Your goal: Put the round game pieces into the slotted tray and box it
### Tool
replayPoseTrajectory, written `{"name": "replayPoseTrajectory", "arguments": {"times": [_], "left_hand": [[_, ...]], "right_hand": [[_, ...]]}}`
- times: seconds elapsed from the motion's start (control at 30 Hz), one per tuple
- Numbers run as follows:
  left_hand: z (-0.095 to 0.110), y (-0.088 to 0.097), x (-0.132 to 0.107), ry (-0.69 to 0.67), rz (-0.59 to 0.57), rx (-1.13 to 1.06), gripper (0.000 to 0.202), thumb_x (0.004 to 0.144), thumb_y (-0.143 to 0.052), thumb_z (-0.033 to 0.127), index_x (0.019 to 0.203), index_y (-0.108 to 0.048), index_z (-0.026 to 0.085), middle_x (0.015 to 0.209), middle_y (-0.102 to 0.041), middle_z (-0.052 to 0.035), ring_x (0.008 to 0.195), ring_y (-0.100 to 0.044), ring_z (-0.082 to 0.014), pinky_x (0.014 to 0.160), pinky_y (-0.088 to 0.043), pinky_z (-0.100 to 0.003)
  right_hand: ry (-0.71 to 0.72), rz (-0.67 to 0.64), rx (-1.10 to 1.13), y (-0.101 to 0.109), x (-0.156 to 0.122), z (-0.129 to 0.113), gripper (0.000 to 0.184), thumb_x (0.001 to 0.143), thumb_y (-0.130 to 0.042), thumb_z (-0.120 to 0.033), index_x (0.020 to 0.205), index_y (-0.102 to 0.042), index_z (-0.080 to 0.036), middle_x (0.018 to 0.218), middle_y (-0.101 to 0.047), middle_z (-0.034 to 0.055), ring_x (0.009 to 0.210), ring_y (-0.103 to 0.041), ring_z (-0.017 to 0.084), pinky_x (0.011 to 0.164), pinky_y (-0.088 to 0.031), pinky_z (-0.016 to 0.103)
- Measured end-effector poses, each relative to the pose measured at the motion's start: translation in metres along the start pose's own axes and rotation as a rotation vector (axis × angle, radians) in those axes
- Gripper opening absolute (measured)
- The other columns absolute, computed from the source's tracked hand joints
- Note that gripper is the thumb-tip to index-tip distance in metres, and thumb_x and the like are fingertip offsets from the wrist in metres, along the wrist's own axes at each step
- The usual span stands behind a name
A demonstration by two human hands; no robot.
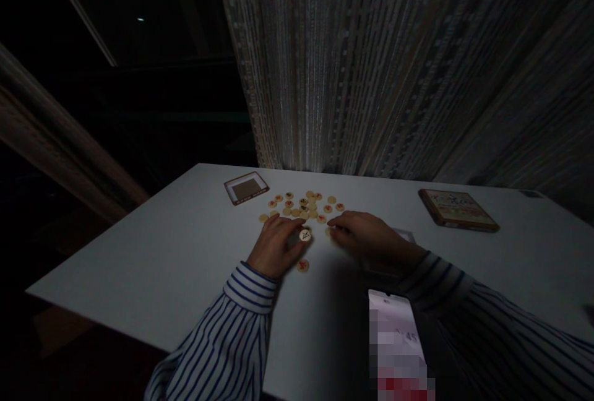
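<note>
My left hand [277,245] holds a round xiangqi piece [305,235] between thumb and fingers, its black character facing up. A little below that hand, a piece with a red character [302,265] lies alone on the white table [153,265]. My right hand [364,234] is curled just right of the pieces. At its fingertips a pale piece [328,232] shows in part, apparently pinched between finger and thumb. Beyond both hands lies a loose cluster of xiangqi pieces [312,207], some showing red or black characters, others blank side up.
An open shallow box part [245,189] lies at the back left. A flat printed box [457,209] rests at the right. A lit phone [396,333] lies near the front edge. A pale tray [404,236] is partly hidden behind my right arm. Curtains [325,67] hang behind the table.
</note>
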State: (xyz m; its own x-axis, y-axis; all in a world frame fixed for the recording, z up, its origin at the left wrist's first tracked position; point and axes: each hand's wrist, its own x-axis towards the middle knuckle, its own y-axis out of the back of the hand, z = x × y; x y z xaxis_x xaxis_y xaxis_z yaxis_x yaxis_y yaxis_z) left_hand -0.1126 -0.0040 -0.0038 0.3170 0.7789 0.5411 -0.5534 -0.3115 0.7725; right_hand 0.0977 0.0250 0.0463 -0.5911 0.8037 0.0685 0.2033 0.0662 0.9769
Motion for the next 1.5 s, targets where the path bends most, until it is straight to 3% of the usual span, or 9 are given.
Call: {"name": "replayPoseTrajectory", "arguments": {"times": [0.47,0.87,1.17,1.5], "left_hand": [[0.030,-0.004,0.011,-0.033,-0.051,-0.023,0.037,0.078,-0.056,0.026,0.114,-0.052,0.019,0.098,-0.065,-0.0061,0.096,-0.056,-0.0210,0.096,-0.036,-0.045],[0.066,-0.010,0.027,-0.066,-0.090,-0.086,0.038,0.077,-0.058,0.023,0.114,-0.051,0.020,0.099,-0.064,-0.0055,0.095,-0.055,-0.0211,0.093,-0.037,-0.043],[0.092,-0.024,0.040,-0.117,-0.103,-0.158,0.041,0.075,-0.060,0.019,0.115,-0.050,0.017,0.099,-0.063,-0.0060,0.096,-0.054,-0.0203,0.087,-0.042,-0.040],[0.106,-0.031,0.053,-0.132,-0.152,-0.148,0.040,0.074,-0.061,0.018,0.113,-0.051,0.016,0.098,-0.064,-0.0060,0.094,-0.054,-0.0208,0.087,-0.042,-0.040]], "right_hand": [[-0.120,0.208,0.155,0.010,-0.044,0.034,0.032,0.084,-0.043,-0.029,0.107,-0.062,-0.016,0.104,-0.065,0.0094,0.092,-0.060,0.020,0.081,-0.044,0.033],[-0.203,0.371,0.279,0.012,-0.072,0.047,0.030,0.083,-0.045,-0.027,0.104,-0.062,-0.014,0.100,-0.066,0.0093,0.090,-0.060,0.019,0.081,-0.046,0.034],[-0.251,0.501,0.372,-0.003,-0.088,0.062,0.026,0.081,-0.049,-0.030,0.097,-0.064,-0.016,0.094,-0.066,0.0078,0.086,-0.061,0.019,0.078,-0.048,0.034],[-0.231,0.532,0.403,-0.011,-0.097,0.077,0.019,0.080,-0.051,-0.028,0.089,-0.064,-0.018,0.088,-0.067,0.0055,0.081,-0.061,0.018,0.072,-0.048,0.032]]}}
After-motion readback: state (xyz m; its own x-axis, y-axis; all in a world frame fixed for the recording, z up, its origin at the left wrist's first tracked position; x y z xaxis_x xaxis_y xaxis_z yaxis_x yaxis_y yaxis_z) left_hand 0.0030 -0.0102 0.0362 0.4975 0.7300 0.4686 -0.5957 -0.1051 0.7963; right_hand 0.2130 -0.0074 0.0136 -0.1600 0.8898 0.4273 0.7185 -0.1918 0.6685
